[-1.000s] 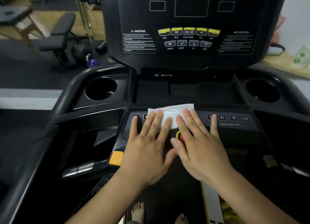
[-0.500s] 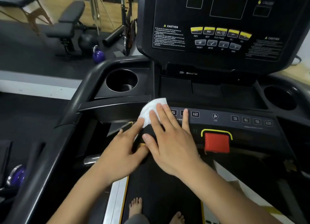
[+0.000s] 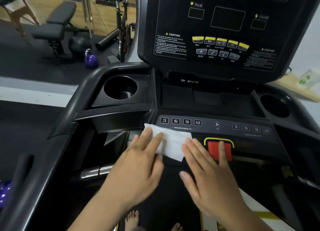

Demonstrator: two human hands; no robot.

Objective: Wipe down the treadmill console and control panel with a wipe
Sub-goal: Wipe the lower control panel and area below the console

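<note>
A white wipe point(image 3: 170, 143) lies spread flat on the sloped front of the black control panel point(image 3: 216, 127), just below the left row of number keys. My left hand point(image 3: 138, 165) presses flat on the wipe's left part, fingers apart. My right hand point(image 3: 206, 172) lies flat on its right edge, with one finger reaching over the red stop button point(image 3: 228, 152). The upright console point(image 3: 216, 33) with dark displays and yellow keys stands behind, untouched by either hand.
Round cup holders sit at the left point(image 3: 120, 89) and right point(image 3: 275, 106) of the panel. Black handrails curve down both sides. Beyond on the floor are a weight bench point(image 3: 53, 28) and a purple kettlebell point(image 3: 91, 58). My bare feet show on the belt below.
The wipe, bunched at the panel's left end half a second ago, now lies spread out lower on the panel front. Both hands have slid right and moved apart.
</note>
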